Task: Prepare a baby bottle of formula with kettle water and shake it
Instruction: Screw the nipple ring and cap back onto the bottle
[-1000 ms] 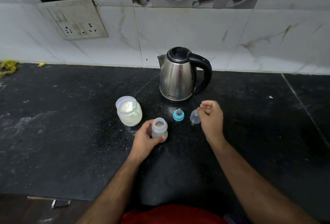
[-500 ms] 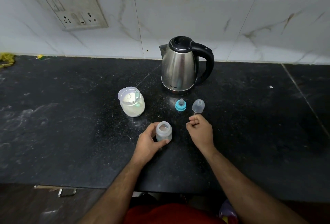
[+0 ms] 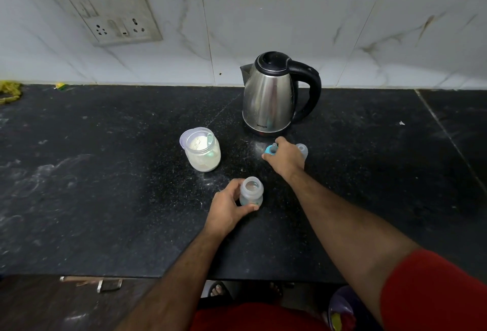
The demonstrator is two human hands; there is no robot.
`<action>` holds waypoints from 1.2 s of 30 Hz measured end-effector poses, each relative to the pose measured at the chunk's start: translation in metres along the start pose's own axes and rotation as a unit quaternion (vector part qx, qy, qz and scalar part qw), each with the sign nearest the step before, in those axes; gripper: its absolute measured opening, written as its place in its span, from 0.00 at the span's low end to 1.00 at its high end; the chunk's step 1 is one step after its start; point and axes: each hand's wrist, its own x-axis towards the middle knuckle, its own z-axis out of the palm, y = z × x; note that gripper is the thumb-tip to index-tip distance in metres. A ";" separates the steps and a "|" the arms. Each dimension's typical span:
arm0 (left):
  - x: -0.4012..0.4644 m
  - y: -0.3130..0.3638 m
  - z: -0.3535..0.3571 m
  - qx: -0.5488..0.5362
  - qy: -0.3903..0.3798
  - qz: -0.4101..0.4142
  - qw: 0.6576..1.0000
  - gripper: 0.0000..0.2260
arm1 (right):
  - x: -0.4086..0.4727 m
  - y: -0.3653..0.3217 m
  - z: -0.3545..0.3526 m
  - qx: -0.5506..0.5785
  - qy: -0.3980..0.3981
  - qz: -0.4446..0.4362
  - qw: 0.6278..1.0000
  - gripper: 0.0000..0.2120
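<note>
Teal-ringed teat now pinched by right hand, moved from near bottle; left hand grips open translucent plastic bottle. Capping likely next.

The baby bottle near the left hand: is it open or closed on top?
Open. The bottle stands upright in the left hand with a bare mouth; the blue teat ring is apart, at the right hand.

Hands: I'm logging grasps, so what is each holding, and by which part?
The left hand grips the open baby bottle round its body. The right hand pinches the teal nipple ring at its collar.
</note>
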 end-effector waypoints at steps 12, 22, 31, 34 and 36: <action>0.003 -0.006 -0.003 0.005 -0.020 0.010 1.000 0.24 | -0.015 0.004 -0.008 -0.022 -0.002 -0.019 1.000 0.21; 0.003 -0.007 -0.007 0.018 -0.031 0.043 0.998 0.26 | -0.085 0.031 -0.026 0.134 0.044 0.012 0.990 0.15; 0.003 -0.010 -0.006 -0.008 -0.032 0.067 0.997 0.27 | -0.141 0.019 -0.031 0.229 0.082 -0.039 0.969 0.23; 0.002 -0.009 -0.006 -0.036 -0.031 0.069 0.997 0.33 | -0.143 0.005 -0.034 0.215 0.074 -0.078 0.971 0.22; 0.001 -0.007 -0.008 -0.054 -0.035 0.066 0.996 0.30 | -0.141 -0.003 -0.038 0.183 0.052 -0.106 0.976 0.23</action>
